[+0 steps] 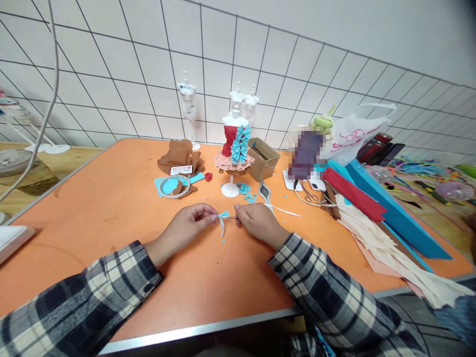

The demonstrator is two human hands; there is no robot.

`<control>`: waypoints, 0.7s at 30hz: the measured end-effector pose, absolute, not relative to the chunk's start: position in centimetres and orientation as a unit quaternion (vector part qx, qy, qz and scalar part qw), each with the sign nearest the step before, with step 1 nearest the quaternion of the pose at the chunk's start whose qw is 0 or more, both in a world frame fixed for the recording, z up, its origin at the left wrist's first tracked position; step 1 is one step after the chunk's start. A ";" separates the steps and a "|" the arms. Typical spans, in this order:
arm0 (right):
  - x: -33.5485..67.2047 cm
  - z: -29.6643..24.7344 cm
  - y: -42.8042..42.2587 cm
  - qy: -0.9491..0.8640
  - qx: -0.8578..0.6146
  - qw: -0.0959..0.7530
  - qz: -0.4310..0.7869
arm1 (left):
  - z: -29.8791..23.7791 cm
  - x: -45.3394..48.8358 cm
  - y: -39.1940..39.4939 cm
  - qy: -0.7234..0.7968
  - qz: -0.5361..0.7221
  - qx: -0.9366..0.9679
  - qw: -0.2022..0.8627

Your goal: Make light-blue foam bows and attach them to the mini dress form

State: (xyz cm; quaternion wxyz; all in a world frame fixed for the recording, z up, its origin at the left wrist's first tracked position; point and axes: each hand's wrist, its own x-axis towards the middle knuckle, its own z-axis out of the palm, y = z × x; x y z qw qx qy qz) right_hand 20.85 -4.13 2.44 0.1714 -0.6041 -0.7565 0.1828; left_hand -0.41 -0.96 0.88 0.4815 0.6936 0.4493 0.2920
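— What takes up most room from where you're standing?

— The orange tabletop (193,292), with a silvery edging (201,328) along the near side. Over it reach two plaid sleeves (107,282), dark with grey and cream.

— And next in size?

— A small white dress form (235,121), upright on a round base beyond the hands. It wears a red bodice (229,140), a peach ruffled skirt (224,162) and a column of crinkled sky-blue ruffles (241,145) down one side. A cardboard box (268,164) sits beside it.

— How are the hands?

— On the left hand (182,228), thumb and forefinger are pinched together on a bit of pleated blue paper (224,214), the other fingers curled in. The right hand (258,220) has its thumb pressed down on bent fingers, clamped on a slim metal tool (232,217).

— Tell me about that paper.

— It's at the left fingertips, between the two hands, in front of the dress form. Light sky blue, much like the ruffles, narrow at the pinch and spreading into a tiny fan. A paler strip (222,228) dangles under it.

— And the tool?

— Only a thin, straight length shows, reaching towards the paper. The grip hides the rest, so I can't tell whether it's tweezers or scissors.

— Anything smaller?

— One blue fleck (223,241) on the tabletop, just past the strip's lower end.
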 end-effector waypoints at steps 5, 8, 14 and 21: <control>20.8 2.0 -4.0 -0.755 -0.606 0.166 0.185 | 0.7 -0.4 -1.0 0.448 0.280 0.700 0.480; 20.9 2.0 -3.9 -0.757 -0.610 0.154 0.176 | 0.8 -0.3 -1.1 0.449 0.274 0.700 0.483; 21.0 2.4 -3.8 -0.759 -0.628 0.120 0.123 | 0.9 -0.3 -1.1 0.444 0.279 0.700 0.485; 20.8 2.3 -3.9 -0.762 -0.614 0.134 0.155 | 0.8 -0.3 -1.1 0.436 0.278 0.700 0.492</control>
